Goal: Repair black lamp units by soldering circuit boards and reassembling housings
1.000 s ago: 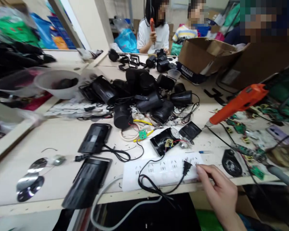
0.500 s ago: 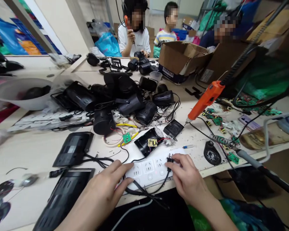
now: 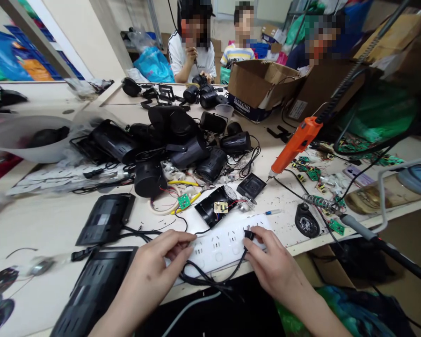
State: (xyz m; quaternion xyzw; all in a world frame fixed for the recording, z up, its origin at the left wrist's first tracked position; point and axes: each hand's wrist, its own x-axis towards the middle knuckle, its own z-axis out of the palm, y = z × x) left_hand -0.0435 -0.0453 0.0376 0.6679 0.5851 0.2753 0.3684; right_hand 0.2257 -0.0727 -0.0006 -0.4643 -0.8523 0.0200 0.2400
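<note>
My right hand [image 3: 272, 255] pinches a black plug [image 3: 249, 235] between thumb and fingers, over the right end of a white power strip [image 3: 215, 250]. Whether its prongs are in a socket, I cannot tell. At the strip's left end, my left hand [image 3: 161, 260] has its thumb and fingers closed around the edge. A black cord [image 3: 199, 281] loops along the front of the strip between both hands. Just behind the strip lies an opened black housing [image 3: 205, 208] with a small yellowish circuit board [image 3: 221, 207] and red wires.
An orange electric screwdriver [image 3: 294, 147] hangs at right, above loose circuit boards. A soldering iron [image 3: 363, 229] lies at the right edge. Black lamp housings [image 3: 185, 152] are heaped mid-table, with two more at left [image 3: 105, 217]. Several people sit across the table near a cardboard box [image 3: 263, 86].
The plug in my right hand has tilted slightly, and its prongs show less. My left hand stays at the strip's left end. The whole view has shifted a little.
</note>
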